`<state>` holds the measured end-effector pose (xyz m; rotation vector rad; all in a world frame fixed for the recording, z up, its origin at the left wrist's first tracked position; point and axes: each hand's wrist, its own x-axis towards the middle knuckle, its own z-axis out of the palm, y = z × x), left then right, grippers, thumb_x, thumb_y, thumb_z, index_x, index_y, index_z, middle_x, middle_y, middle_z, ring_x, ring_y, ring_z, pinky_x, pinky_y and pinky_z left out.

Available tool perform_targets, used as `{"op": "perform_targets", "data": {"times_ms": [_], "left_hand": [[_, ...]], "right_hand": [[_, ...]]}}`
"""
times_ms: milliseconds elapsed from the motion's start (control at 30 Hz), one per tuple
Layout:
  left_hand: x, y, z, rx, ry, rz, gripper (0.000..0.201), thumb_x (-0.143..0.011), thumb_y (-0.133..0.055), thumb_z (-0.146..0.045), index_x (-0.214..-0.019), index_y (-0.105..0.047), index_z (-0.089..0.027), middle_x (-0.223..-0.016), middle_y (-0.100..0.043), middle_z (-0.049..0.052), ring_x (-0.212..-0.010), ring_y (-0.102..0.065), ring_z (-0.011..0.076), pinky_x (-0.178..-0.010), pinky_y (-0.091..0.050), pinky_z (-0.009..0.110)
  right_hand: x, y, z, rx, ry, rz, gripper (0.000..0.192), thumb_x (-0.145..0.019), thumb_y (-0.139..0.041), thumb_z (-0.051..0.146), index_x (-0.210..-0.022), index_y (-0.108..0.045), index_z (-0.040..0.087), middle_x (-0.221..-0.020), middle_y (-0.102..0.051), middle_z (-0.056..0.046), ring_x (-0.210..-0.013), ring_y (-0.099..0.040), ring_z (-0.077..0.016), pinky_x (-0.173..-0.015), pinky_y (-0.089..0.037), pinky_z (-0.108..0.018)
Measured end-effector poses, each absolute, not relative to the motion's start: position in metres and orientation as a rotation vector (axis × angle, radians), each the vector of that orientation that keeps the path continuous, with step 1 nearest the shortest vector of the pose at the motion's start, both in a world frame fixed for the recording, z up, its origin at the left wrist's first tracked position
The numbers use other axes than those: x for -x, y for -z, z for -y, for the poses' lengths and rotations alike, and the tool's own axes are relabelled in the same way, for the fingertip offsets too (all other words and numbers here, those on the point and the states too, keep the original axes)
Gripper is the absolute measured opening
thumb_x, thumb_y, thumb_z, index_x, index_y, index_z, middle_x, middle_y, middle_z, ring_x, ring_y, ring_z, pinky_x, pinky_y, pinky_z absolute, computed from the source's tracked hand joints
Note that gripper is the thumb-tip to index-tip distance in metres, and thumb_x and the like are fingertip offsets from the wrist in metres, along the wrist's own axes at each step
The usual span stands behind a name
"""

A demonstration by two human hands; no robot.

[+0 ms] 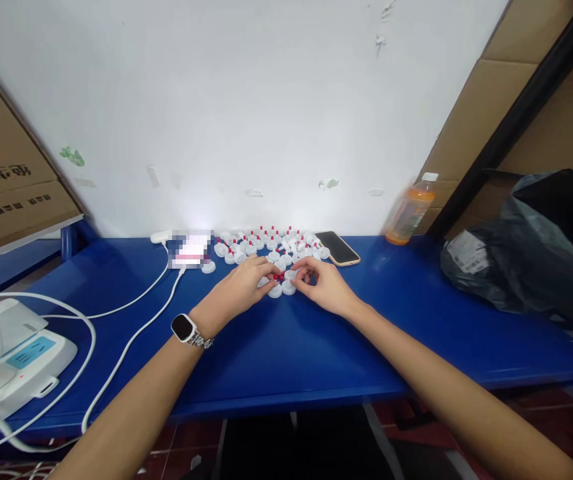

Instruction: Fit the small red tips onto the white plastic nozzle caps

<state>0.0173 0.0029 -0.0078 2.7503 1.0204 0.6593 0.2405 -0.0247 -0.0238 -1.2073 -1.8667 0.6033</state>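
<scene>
Both my hands rest on the blue table (286, 347) near its middle, fingertips meeting over a small cluster of white plastic caps (282, 288) and tiny red pieces (279, 276). My left hand (239, 290), with a smartwatch (185, 329) on the wrist, pinches at the red pieces from the left. My right hand (323, 283) pinches a white cap (291, 274) from the right. Behind them lies a spread of several white caps with red tips (271, 241) near the wall.
A phone (337, 248) lies face up right of the caps. An orange drink bottle (410, 208) stands at the wall. A black plastic bag (531, 247) fills the right end. White cables (131, 333) and a white device (11, 360) sit left; cardboard boxes (1, 167) beyond.
</scene>
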Motion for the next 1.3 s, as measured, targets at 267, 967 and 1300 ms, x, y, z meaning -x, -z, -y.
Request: {"op": "perform_targets", "data": {"times_ms": [267, 967, 1300], "left_hand": [[-0.024, -0.01, -0.004, -2.738, -0.814, -1.007, 0.02, -0.098, -0.049, -0.031, -0.096, -0.066, -0.02, -0.094, -0.065, 0.006, -0.093, -0.055, 0.0216, -0.084, -0.046, 0.037], [-0.037, -0.008, -0.013, -2.526, -1.126, -1.054, 0.027, -0.099, -0.047, -0.039, -0.109, -0.063, -0.02, -0.101, -0.067, 0.007, -0.092, -0.061, 0.0205, -0.081, -0.048, 0.035], [-0.03, -0.002, -0.015, -2.542, -1.03, -1.13, 0.023, -0.099, -0.045, -0.038, -0.095, -0.057, -0.019, -0.087, -0.062, 0.005, -0.081, -0.058, 0.019, -0.073, -0.045, 0.033]], "right_hand": [[-0.274, 0.005, -0.023, 1.52, -0.166, 1.877, 0.021, -0.084, -0.059, 0.027, -0.1, -0.069, 0.018, -0.085, -0.07, -0.005, -0.073, -0.061, -0.018, -0.07, -0.043, -0.03], [-0.237, -0.003, -0.01, 1.005, -0.704, 1.662, 0.016, -0.089, -0.056, 0.036, -0.093, -0.051, 0.021, -0.081, -0.071, -0.002, -0.067, -0.066, -0.0154, -0.067, -0.05, -0.029], [-0.229, -0.001, 0.009, 1.068, -0.533, 1.738, 0.017, -0.088, -0.058, 0.036, -0.087, -0.058, 0.019, -0.074, -0.06, -0.001, -0.067, -0.056, -0.0143, -0.064, -0.044, -0.028]]}}
